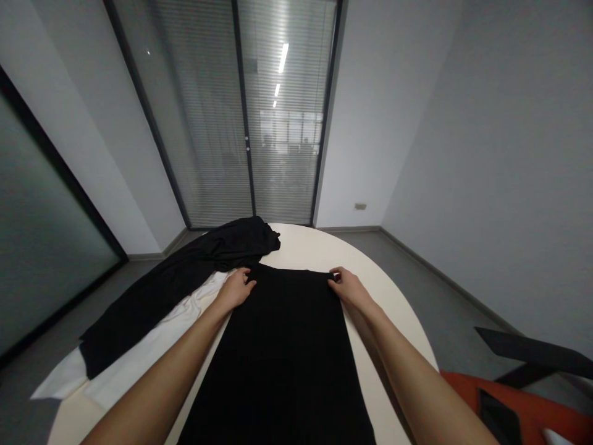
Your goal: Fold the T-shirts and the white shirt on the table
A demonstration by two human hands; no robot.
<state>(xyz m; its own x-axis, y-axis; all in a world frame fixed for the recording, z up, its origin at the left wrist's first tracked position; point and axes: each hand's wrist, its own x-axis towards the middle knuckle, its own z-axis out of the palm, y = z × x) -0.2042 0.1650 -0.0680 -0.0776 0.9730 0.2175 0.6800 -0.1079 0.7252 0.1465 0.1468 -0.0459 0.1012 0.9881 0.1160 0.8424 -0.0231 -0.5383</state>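
Evenly spread, a plain black garment lay almost without folds on the pale round table, its far edge nearly straight and its near end running out of view, while the left hand pinched its far left corner and the right hand pinched the far right one between thumb and fingers. Just left of it, a rumpled black garment lay partly over creased white cloth that reached past the table's left edge. Farther out stood a glass partition with blinds and, at lower right, an orange-red chair seat.
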